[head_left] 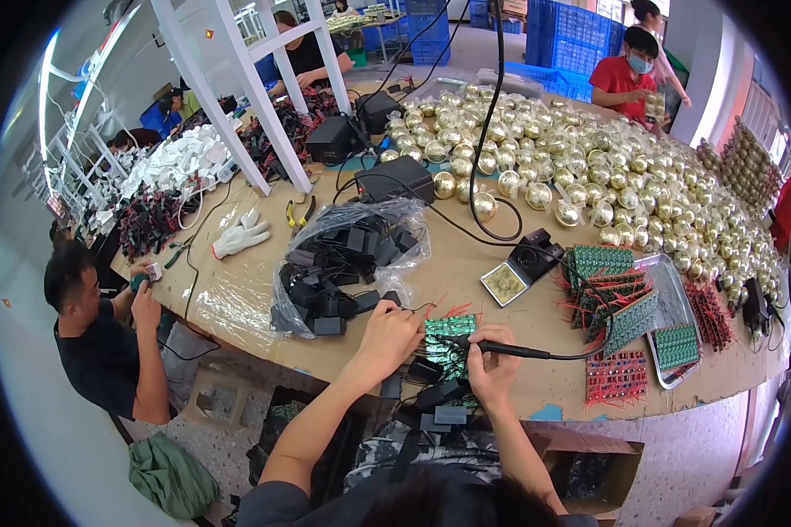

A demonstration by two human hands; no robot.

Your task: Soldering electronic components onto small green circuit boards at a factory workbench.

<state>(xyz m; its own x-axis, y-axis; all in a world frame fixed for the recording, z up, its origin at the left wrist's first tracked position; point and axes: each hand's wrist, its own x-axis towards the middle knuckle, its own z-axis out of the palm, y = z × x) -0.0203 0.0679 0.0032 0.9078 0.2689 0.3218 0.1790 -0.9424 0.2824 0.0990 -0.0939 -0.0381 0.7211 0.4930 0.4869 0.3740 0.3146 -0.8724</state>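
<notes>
My right hand [494, 364] is closed round a soldering iron [523, 351], its tip over a green circuit board [448, 327] at the table's front edge. Red wires stick out beyond the board's far side. At the board's left edge is my left hand [392, 335], fingers pinched together; what they hold is too small to make out. Small black boxes [439, 395] on thin wires hang below the board, over my lap. More black boxes [347, 255] fill an open clear plastic bag left of the board.
A soldering stand [532, 255] with a square tray lies beyond the board. Wired circuit boards [624, 307] and a metal tray [672, 299] stand to the right. Gold balls [536, 149] cover the far right. A white glove [242, 235] and pliers [299, 213] lie left. Co-workers sit around.
</notes>
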